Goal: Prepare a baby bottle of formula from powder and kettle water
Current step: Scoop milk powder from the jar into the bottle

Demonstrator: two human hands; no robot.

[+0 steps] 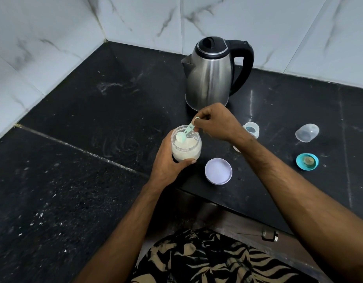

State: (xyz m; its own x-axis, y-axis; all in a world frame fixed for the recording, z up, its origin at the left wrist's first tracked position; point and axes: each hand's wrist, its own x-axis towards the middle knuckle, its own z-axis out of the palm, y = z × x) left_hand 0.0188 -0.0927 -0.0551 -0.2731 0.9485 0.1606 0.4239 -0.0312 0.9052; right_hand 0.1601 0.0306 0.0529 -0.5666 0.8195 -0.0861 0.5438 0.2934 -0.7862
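Note:
A clear jar of white powder (pixel 186 150) stands near the counter's front edge, and my left hand (pixel 168 160) grips it round the side. My right hand (pixel 215 123) pinches the handle of a pale green scoop (pixel 185 132) whose bowl, heaped with powder, sits in the jar's mouth. The open baby bottle (pixel 251 130) stands just right of my right wrist, partly hidden by it. A steel kettle (pixel 211 76) with a black lid and handle stands behind the hands.
The jar's white lid (pixel 218 171) lies upside down on the black counter (pixel 95 129) by the front edge. A clear bottle cap (pixel 307 132) and a teal ring with the teat (pixel 307 161) lie to the right. Marble-tiled walls meet in a corner behind.

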